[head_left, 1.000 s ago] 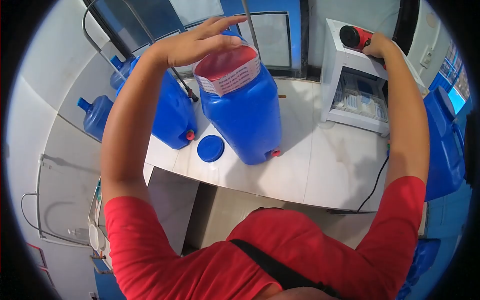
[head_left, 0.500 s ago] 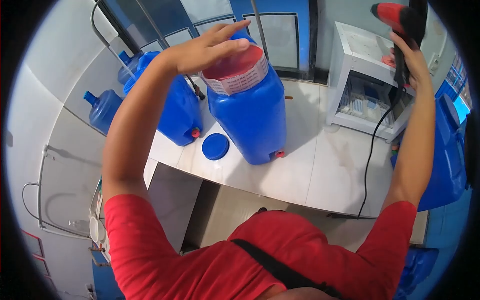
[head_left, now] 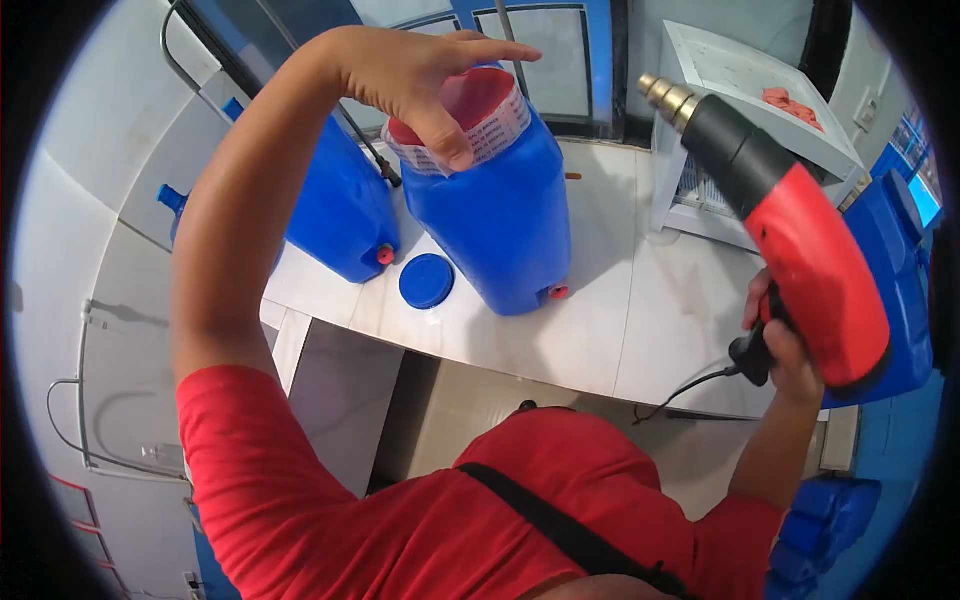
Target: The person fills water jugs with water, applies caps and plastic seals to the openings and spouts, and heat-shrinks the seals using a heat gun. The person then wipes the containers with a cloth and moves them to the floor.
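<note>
A heat gun point(head_left: 810, 255) with a red body, black barrel and stepped metal nozzle is in my right hand point(head_left: 790, 355), fingers wrapped round its handle. Its nozzle points up and left toward the tall blue water container point(head_left: 490, 225). That container stands upright on the counter, its red top point(head_left: 470, 105) ringed by a clear printed seal band point(head_left: 495, 140). My left hand point(head_left: 415, 85) is spread over the top, thumb in front of the band and fingers behind. Whether the thumb touches the band I cannot tell. A round blue lid point(head_left: 426, 281) lies by the container's base.
A second blue container point(head_left: 345, 205) with a red spout stands to the left. At the right is a white cabinet point(head_left: 735, 65) with a reddish cloth point(head_left: 793, 105) on top. More blue containers point(head_left: 890, 260) stand beyond it. The white counter point(head_left: 600, 310) ends near my body.
The heat gun has come down and nearer to me, its nozzle now turned toward the container. My left hand has turned from lying flat over the top to thumb-down at the band.
</note>
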Action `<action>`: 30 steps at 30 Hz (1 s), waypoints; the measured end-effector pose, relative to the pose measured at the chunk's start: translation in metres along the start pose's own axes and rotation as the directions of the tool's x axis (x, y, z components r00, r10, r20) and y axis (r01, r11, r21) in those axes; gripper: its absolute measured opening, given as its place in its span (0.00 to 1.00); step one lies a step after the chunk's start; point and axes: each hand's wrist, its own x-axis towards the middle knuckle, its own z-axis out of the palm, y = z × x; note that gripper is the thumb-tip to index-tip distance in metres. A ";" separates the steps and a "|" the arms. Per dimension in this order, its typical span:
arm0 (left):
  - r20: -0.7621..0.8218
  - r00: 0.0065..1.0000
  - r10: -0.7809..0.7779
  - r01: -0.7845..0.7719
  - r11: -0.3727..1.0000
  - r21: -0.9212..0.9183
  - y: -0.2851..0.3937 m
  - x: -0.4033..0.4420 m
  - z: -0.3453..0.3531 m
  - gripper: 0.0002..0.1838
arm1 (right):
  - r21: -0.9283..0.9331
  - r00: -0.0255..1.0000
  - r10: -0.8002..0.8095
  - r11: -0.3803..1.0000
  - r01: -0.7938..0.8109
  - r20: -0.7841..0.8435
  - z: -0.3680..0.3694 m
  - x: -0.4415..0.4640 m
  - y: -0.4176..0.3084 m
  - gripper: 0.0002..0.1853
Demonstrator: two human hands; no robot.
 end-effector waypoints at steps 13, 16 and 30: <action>0.150 0.984 -0.094 0.095 0.995 -0.002 0.006 0.012 -0.004 0.59 | -0.178 0.997 0.066 0.982 -0.059 0.034 0.061 -0.020 -0.040 0.14; 0.140 0.989 -0.054 0.060 0.998 -0.034 0.005 0.010 -0.005 0.58 | -0.270 0.997 -0.029 0.962 0.049 0.078 0.041 -0.030 0.005 0.12; -0.025 0.970 -0.243 0.243 0.970 -0.006 -0.018 -0.001 0.010 0.59 | -0.529 0.932 -0.204 0.778 0.339 0.298 0.048 -0.024 0.014 0.19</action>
